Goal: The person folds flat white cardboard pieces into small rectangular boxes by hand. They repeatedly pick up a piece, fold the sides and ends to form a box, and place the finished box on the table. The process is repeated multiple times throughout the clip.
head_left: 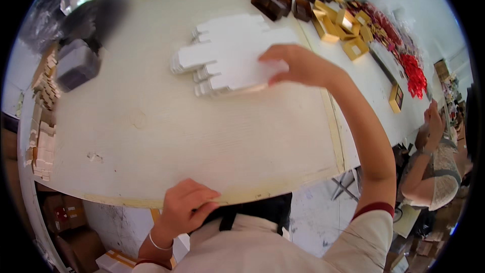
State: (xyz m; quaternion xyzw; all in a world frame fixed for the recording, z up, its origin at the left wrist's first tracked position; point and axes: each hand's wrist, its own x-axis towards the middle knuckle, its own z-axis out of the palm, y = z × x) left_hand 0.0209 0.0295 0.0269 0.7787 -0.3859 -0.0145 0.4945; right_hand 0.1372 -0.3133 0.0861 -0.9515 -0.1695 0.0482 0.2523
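A stack of flat white card box blanks [227, 55] lies toward the far side of the table, its notched flaps fanned out at the left. My right hand [303, 65] reaches over the right end of the stack, thumb and fingers spread in a C shape. The hand is slightly blurred, and whether its fingertips touch the card I cannot tell. Close to my body, at the table's front edge, my left hand [184, 205] hovers with loosely bent fingers. A gap shows between its thumb and forefinger, with nothing visible in it.
Brown trays [268, 5], gold boxes [328, 23] and red shredded filler [414, 76] crowd the far right. Folded card pieces [45, 141] line the left edge, near a grey plastic container [78, 65]. Another person [434, 172] sits at the right. The table [166, 141] has taped edges.
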